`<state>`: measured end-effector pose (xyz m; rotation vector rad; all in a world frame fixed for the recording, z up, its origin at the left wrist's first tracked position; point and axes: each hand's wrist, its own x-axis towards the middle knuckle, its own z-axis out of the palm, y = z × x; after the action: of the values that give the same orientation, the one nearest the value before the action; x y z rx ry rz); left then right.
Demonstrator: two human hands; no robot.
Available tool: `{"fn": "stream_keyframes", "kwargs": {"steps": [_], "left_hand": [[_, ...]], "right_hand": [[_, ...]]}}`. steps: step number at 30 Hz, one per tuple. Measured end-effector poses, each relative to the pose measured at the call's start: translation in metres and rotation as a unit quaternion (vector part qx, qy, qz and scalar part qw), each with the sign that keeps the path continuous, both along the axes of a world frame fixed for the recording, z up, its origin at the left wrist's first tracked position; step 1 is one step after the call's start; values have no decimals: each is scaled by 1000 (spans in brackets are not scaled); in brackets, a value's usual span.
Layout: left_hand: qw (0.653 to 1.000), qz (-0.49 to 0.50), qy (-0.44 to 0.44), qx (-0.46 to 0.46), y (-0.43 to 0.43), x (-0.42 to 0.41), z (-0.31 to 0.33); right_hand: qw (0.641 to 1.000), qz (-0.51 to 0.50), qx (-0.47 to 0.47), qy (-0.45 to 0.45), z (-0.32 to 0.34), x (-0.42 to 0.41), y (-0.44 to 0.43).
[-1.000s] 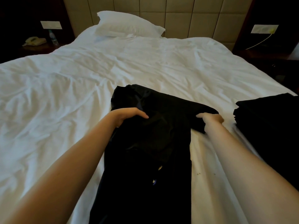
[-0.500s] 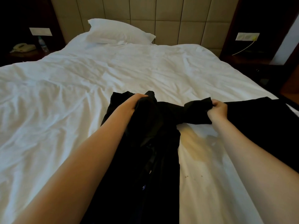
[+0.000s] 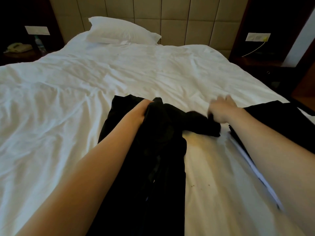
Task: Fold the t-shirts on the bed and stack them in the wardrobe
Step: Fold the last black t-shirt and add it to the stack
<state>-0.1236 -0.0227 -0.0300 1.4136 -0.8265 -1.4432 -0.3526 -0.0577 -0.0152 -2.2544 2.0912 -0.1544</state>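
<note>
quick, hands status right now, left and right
Left hand: grips the black t-shirt.
Right hand: motion-blurred, looks open, holding nothing.

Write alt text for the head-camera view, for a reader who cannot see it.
A person's left hand grips a bunched black t-shirt on a white bed; the blurred right hand is beside its sleeve. Dark clothes lie at right.

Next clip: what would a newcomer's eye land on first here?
A black t-shirt bunched mid-bed on the white sheet, the left hand gripping its top. The right hand, motion-blurred, is at the sleeve; more dark clothing lies at the right edge.
</note>
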Motion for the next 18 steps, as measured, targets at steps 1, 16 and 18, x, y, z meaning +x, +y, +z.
{"fn": "stream_keyframes", "kwargs": {"steps": [1, 16, 18], "left_hand": [[999, -25, 38, 12, 4, -1, -2], [996, -78, 17, 34, 0, 8, -10], [997, -59, 53, 14, -3, 6, -9]], "right_hand": [[993, -11, 86, 85, -6, -3, 2], [945, -95, 120, -290, -34, 29, -18], [935, -105, 94, -327, -20, 29, -20]]}}
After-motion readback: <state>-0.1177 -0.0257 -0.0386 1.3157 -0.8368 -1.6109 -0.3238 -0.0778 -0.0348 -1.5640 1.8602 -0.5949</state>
